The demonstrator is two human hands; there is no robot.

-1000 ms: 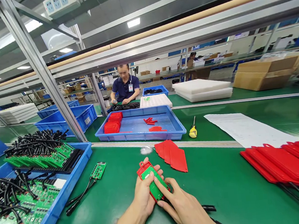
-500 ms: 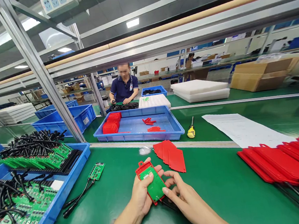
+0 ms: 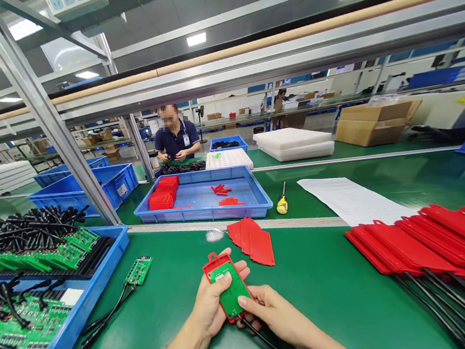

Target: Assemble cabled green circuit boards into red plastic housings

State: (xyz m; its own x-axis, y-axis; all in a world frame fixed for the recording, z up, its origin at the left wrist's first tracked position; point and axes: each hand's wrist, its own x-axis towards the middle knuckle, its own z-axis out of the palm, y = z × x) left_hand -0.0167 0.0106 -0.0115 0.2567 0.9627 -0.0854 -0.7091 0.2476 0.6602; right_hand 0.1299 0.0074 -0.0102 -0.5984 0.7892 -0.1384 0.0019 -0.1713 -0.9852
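Note:
My left hand (image 3: 208, 303) is wrapped round a red plastic case (image 3: 212, 263), its thumb pressing on the green circuit board (image 3: 231, 293) that lies in the case. My right hand (image 3: 268, 310) grips the lower right corner, thumb on the board and fingers curled underneath. A black cable (image 3: 268, 343) runs from the case's lower end, below my right hand, towards the bottom edge. Just beyond my hands, several flat red covers (image 3: 253, 242) lie fanned out. To the left rests a loose circuit board (image 3: 139, 271) with black leads.
Blue trays (image 3: 101, 279) of wired boards stand at left. Red cases with cables (image 3: 424, 239) are stacked at right. Ahead are a blue tray (image 3: 203, 214) of red parts, a yellow screwdriver (image 3: 282, 203) and paper sheets (image 3: 339, 196). A co-worker (image 3: 176, 139) sits opposite, beyond a metal post (image 3: 40, 107).
The view has swung slightly right. My right hand has closed further on the case's lower corner, and more of the black cable shows below it. My left hand keeps its hold.

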